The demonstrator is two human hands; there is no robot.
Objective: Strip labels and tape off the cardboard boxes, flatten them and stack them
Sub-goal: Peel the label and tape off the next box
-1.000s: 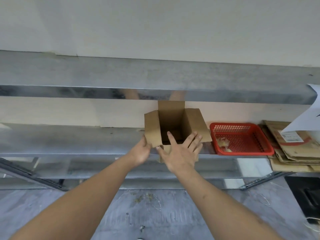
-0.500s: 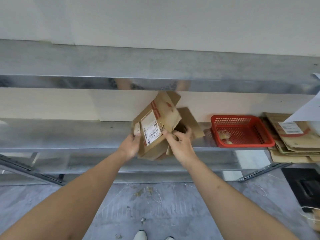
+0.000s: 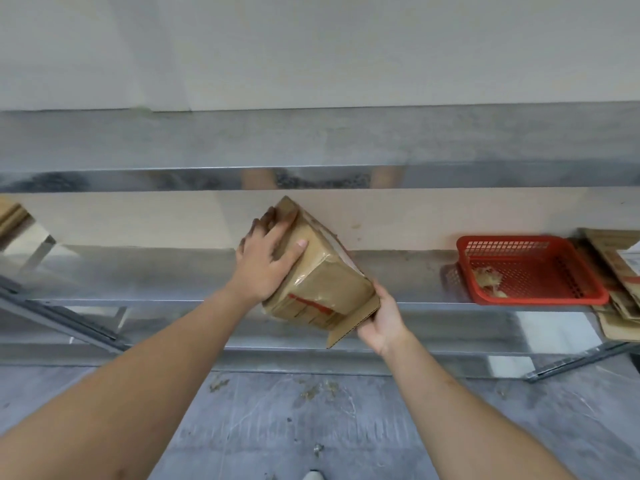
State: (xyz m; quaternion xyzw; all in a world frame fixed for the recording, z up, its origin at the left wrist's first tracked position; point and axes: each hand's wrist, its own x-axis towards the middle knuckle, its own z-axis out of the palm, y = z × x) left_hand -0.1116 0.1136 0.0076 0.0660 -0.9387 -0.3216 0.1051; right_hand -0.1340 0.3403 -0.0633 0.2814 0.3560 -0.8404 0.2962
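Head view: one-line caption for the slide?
Both hands tilt a taped cardboard box above a metal shelf, left hand on top, right hand at its lower edge.

Bare shelf left of the box; open stretch to its right, up to the basket. Flattened cardboard packed beyond. Upper shelf overhead.

One cardboard box, two hands, one red basket, one stack of flattened cardboard.
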